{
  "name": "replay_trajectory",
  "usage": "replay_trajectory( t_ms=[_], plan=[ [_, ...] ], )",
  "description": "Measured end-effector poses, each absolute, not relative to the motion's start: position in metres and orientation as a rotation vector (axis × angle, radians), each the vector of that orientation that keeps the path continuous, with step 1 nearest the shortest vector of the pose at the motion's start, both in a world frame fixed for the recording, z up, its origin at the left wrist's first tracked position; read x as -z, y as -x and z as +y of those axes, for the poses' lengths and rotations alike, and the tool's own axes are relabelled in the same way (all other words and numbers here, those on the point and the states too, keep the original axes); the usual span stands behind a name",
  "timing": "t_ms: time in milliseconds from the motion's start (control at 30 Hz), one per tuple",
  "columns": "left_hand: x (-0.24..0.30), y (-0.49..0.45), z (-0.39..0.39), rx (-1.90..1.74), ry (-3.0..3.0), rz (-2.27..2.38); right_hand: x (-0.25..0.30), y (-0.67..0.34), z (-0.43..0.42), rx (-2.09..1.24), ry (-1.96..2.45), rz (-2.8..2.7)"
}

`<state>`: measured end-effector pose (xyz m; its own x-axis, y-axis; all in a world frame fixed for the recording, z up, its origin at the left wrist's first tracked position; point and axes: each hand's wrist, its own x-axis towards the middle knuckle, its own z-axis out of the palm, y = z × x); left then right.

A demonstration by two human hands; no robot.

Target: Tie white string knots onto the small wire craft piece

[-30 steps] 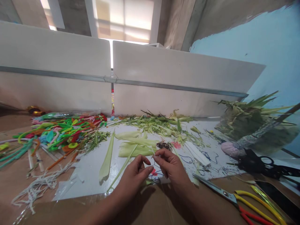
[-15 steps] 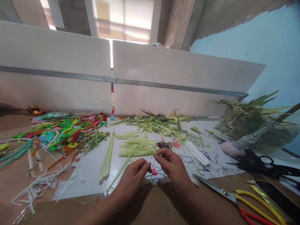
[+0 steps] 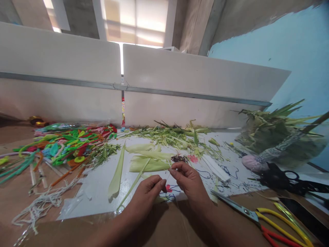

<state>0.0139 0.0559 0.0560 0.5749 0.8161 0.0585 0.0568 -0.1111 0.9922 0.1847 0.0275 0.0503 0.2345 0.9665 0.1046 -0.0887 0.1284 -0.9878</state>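
Note:
My right hand (image 3: 187, 180) pinches a thin pale strand whose tip sticks up above the fingers. Just left of it and a little lower, my left hand (image 3: 147, 192) is closed with thumb and forefinger pressed together; what it grips, if anything, is too fine to make out. Beneath the fingers lie dark blue thread (image 3: 167, 197) and a small pink-red piece (image 3: 169, 188). Pale green corn husks (image 3: 149, 164) lie flat just beyond my hands. A dark brown clump (image 3: 180, 159) and a pink flower-like piece (image 3: 192, 158) are behind the right hand.
Scissors (image 3: 248, 212) with yellow and red handles lie at right, near a dark phone (image 3: 303, 219). Husk scraps (image 3: 172, 133) line the back panel. Colourful pipe cleaners (image 3: 69, 144) and white string (image 3: 41, 209) are at left. A bag of leaves (image 3: 267, 133) stands right.
Both hands stay almost in place, still close together. The fingers shift only slightly, and the rest of the table looks the same.

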Motion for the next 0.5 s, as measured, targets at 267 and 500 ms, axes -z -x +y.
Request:
replay_trajectory(
  t_ms=[267, 500],
  plan=[
    [-0.0496, -0.0151, 0.0585, -0.750, -1.577, 0.856, -0.0493, -0.1848, 0.0258, -0.990, 1.170, -1.040],
    [-0.0494, -0.0160, 0.0570, -0.849, -1.484, 0.779, -0.0502, -0.1824, 0.0259, -0.995, 1.167, -1.078]
  ],
)
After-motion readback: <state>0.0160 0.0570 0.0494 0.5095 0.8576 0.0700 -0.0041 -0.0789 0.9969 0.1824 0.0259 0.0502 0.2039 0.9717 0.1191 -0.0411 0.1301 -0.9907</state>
